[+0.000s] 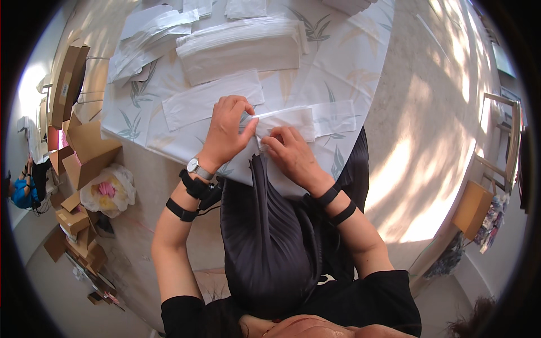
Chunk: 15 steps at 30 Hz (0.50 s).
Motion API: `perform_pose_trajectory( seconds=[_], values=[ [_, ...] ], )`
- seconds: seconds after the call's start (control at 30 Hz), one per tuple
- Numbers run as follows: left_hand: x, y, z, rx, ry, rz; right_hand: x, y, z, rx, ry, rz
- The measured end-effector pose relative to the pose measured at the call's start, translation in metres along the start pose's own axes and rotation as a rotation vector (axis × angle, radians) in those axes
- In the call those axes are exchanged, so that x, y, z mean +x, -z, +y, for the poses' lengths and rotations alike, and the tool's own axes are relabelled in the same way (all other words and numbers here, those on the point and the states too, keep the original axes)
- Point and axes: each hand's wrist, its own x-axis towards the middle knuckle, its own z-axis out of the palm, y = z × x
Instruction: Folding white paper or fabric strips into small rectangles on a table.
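Observation:
At the table's near edge, both my hands work at the left end of a flat white packet [301, 119]. My left hand [228, 132] is closed, its thumb and forefinger pinching that end. Curled fingers of my right hand [292, 158] press on the near corner, close beside the left thumb. A narrow pale strip hangs between the fingertips; what it is made of I cannot tell. From the packet's right end a thin see-through sleeve [335, 117] sticks out over the cloth. Another flat white packet [211, 98] lies just beyond my left hand.
A thick stack of white packets [242, 53] lies farther back on the patterned tablecloth [344, 62], with a looser pile [149, 39] at its left. Dark pleated fabric [270, 236] covers my lap. Cardboard boxes [90, 152] and a plastic bag [110, 190] sit left of the table.

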Motion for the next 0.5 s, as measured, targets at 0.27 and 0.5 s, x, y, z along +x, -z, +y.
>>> perform_pose_trajectory(
  seconds=[0.27,0.5],
  values=[
    [-0.004,-0.009,-0.013,0.137,0.031,0.097,-0.001,-0.002,0.000,0.025,-0.034,-0.036],
    [-0.009,-0.010,-0.006,0.172,-0.107,0.064,0.000,-0.002,0.000,0.013,-0.028,-0.037]
  ],
)
